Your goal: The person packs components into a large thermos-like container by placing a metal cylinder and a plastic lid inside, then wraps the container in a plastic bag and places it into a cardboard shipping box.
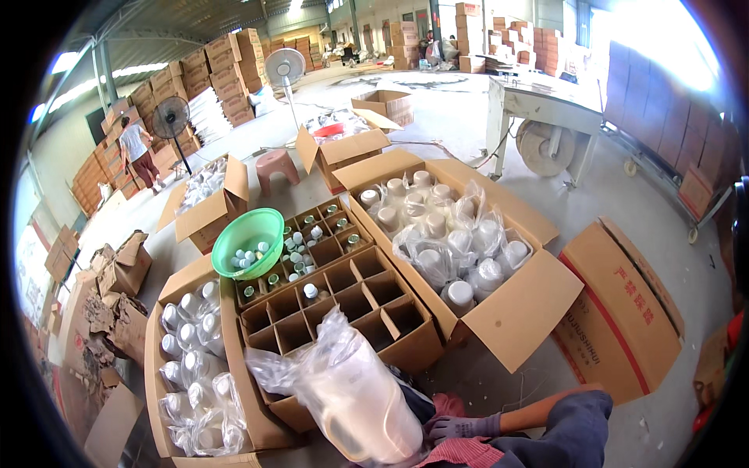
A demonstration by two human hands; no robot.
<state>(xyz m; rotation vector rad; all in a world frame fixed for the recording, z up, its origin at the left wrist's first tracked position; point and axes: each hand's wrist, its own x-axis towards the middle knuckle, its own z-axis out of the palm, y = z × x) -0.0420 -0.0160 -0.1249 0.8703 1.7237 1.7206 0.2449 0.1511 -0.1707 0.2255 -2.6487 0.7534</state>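
Note:
A large whitish jug (pixel 367 409) in a clear plastic bag leans in front of me, its loose bag end over the divided carton. My right hand (pixel 466 426), in a grey glove, reaches in from the right, its fingers closed against the jug's lower end. My left hand does not show. Just beyond the jug, the divided carton (pixel 421 343) has one white-capped bottle (pixel 310 291) in a cell. Behind that, another divided carton (pixel 328 253) holds glass bottles and loose caps. A green basin (pixel 261 222) with white caps rests on its left corner.
Bagged white-capped bottles fill the left carton (pixel 148 366) and the right carton (pixel 515 343). A closed carton (pixel 616 312) lies at right. Beyond are a pink stool (pixel 277 165), fans (pixel 285 69), a metal machine (pixel 538 97), stacked cartons (pixel 222 66) and a person (pixel 134 148).

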